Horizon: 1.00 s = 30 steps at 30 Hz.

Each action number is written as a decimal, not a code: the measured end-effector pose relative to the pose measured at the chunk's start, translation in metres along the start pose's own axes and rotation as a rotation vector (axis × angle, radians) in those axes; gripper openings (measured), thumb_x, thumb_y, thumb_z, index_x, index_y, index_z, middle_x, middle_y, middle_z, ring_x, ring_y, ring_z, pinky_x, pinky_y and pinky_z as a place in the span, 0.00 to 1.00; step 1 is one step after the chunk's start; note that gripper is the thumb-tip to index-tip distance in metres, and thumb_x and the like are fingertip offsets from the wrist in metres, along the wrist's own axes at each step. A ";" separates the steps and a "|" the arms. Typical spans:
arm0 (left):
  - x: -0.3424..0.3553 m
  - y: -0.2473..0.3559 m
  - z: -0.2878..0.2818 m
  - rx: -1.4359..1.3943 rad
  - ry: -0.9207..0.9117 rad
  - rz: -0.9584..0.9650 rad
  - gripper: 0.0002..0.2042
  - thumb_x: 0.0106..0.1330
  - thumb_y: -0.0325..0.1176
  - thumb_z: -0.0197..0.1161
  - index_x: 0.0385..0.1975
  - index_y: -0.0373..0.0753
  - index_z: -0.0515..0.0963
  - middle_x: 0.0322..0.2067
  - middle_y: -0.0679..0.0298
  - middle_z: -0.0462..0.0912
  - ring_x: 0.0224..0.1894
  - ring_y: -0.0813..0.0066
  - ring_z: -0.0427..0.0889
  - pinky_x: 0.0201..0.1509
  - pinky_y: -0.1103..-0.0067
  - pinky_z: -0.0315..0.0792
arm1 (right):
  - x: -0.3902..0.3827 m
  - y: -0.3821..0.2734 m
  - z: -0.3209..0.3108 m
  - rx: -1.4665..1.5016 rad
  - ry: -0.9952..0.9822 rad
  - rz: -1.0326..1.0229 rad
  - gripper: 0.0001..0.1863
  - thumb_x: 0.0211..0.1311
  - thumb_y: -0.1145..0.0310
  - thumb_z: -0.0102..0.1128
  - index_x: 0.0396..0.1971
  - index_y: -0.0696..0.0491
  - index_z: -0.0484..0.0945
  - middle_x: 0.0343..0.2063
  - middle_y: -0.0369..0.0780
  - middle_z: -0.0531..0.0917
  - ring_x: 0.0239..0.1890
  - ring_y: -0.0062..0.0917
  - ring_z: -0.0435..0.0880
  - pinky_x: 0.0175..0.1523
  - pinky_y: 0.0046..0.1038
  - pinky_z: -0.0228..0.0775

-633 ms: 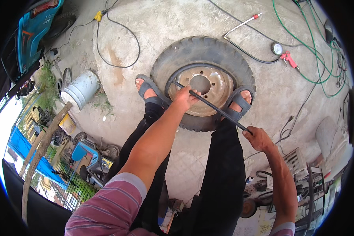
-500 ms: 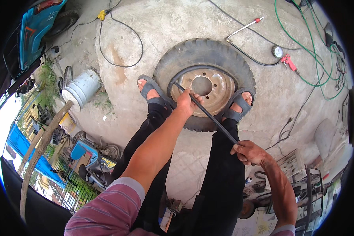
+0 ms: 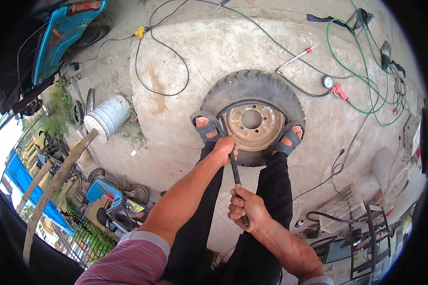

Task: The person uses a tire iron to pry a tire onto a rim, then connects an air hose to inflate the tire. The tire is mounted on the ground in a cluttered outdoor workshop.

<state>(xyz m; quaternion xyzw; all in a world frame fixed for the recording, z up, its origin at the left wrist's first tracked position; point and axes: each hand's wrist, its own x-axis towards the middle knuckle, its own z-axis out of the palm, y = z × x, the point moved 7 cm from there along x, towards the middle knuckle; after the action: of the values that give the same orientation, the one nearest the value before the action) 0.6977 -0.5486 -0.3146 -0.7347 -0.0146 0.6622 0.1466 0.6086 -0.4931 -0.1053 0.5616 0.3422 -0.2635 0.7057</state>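
Note:
A black tire with a worn, rusty rim lies on the concrete, my sandaled feet on either side of it. A black strip curves along the rim's upper edge. My left hand grips a dark metal bar part way along; the bar's far end reaches the rim's left edge, beside my left foot. My right hand is wrapped round the near end of the bar, low between my legs.
Right: an air gauge gun, green hose, cables and plastic crate. Left: a bucket, wooden pole, blue vehicle and scooter. A yellow plug lies upper left.
The bar has swung from slanting toward the lower right to nearly upright in the picture. My right hand has moved left and down with it. The whole view has shifted.

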 end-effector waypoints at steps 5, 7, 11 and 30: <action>-0.015 0.021 -0.023 0.216 -0.060 -0.066 0.13 0.72 0.43 0.49 0.38 0.39 0.70 0.18 0.73 0.65 0.15 0.82 0.62 0.20 0.77 0.58 | 0.016 0.033 0.050 0.213 -0.025 -0.041 0.10 0.73 0.60 0.49 0.33 0.50 0.67 0.15 0.29 0.58 0.14 0.16 0.56 0.20 0.22 0.51; -0.014 0.029 -0.036 0.193 -0.111 -0.124 0.14 0.72 0.43 0.49 0.39 0.37 0.70 0.18 0.73 0.64 0.15 0.83 0.61 0.18 0.80 0.55 | 0.025 0.043 0.080 0.341 -0.075 -0.043 0.10 0.73 0.61 0.49 0.32 0.49 0.66 0.16 0.29 0.58 0.15 0.16 0.56 0.21 0.21 0.51; -0.021 0.056 -0.048 0.324 -0.167 -0.178 0.14 0.72 0.43 0.51 0.39 0.36 0.70 0.17 0.74 0.63 0.14 0.84 0.61 0.16 0.82 0.54 | 0.034 0.047 0.133 0.479 -0.140 -0.082 0.11 0.73 0.61 0.47 0.30 0.48 0.65 0.17 0.27 0.59 0.15 0.14 0.55 0.21 0.20 0.51; -0.126 0.158 -0.133 1.419 -0.292 -0.226 0.15 0.60 0.32 0.62 0.43 0.31 0.74 0.23 0.62 0.77 0.22 0.73 0.76 0.23 0.76 0.70 | 0.136 0.089 0.255 0.446 -0.008 -0.500 0.13 0.72 0.54 0.45 0.36 0.49 0.63 0.17 0.32 0.66 0.11 0.20 0.63 0.16 0.27 0.58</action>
<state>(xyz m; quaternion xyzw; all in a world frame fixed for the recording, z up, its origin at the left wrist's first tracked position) 0.7852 -0.7533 -0.2187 -0.3614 0.3228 0.5843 0.6510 0.8088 -0.7193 -0.1228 0.5998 0.4007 -0.4989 0.4803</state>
